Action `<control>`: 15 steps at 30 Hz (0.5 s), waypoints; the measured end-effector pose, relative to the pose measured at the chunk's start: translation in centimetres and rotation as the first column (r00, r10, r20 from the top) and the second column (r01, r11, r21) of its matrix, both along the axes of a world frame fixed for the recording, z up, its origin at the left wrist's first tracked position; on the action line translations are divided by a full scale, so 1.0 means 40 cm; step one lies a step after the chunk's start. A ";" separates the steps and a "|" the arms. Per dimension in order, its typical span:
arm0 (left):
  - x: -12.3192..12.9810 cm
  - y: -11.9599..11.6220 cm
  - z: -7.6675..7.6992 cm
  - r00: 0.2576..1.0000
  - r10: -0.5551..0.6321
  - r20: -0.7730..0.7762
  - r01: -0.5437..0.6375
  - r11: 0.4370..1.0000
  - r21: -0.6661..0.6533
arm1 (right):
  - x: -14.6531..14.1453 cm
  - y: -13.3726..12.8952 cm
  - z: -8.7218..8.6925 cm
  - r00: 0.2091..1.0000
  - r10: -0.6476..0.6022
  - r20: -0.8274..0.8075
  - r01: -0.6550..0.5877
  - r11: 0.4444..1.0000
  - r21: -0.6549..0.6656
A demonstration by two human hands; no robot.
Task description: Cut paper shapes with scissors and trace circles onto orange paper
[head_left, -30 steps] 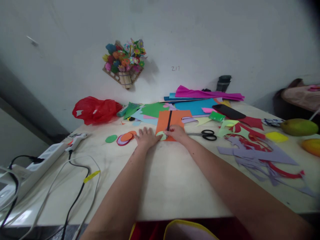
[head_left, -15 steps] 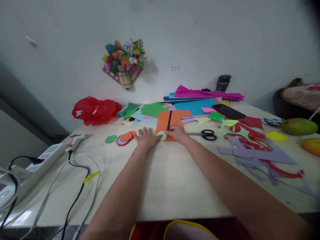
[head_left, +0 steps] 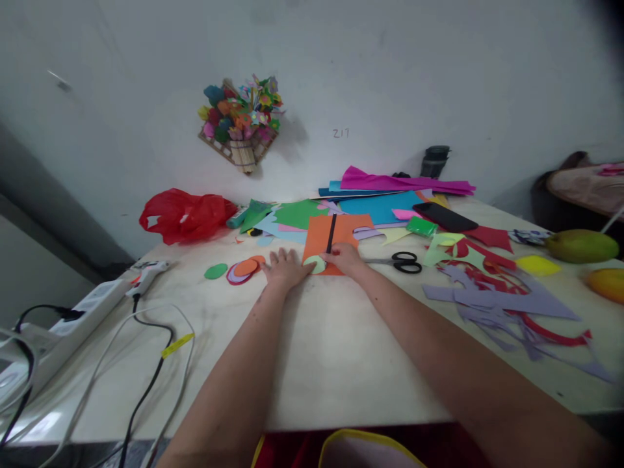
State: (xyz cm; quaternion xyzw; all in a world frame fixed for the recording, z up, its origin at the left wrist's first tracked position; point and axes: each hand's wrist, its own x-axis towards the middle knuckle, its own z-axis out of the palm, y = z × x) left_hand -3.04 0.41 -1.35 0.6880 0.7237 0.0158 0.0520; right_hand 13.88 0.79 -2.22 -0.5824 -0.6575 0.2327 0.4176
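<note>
An orange sheet of paper (head_left: 347,227) lies on the table with a pale green disc (head_left: 316,264) on its lower left corner. My left hand (head_left: 283,268) rests flat with spread fingers, its thumb at the disc's left edge. My right hand (head_left: 345,258) grips a dark pen (head_left: 331,234), its tip low at the disc's right edge. Left of my left hand are overlapping orange, purple and red discs (head_left: 246,267) and a green disc (head_left: 216,271). Black-handled scissors (head_left: 407,262) lie just right of my right hand.
Purple scraps (head_left: 511,300), a black phone (head_left: 444,217) and a green packet (head_left: 422,226) lie on the right. A red plastic bag (head_left: 188,214) is at the back left, coloured sheets (head_left: 377,207) at the back. Cables and a power strip (head_left: 92,309) occupy the left edge.
</note>
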 end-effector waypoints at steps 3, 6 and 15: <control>0.000 0.000 -0.001 1.000 0.000 0.005 0.000 1.000 -0.002 | 0.001 -0.001 0.002 1.000 -0.006 -0.003 0.006 1.000 -0.002; 0.000 0.000 0.000 1.000 0.004 0.010 -0.004 1.000 -0.010 | -0.001 -0.002 0.003 1.000 -0.016 0.003 0.016 1.000 -0.015; 0.000 -0.002 0.003 1.000 0.005 0.014 -0.005 1.000 -0.007 | -0.001 0.000 0.003 0.999 -0.032 0.007 0.033 0.999 -0.020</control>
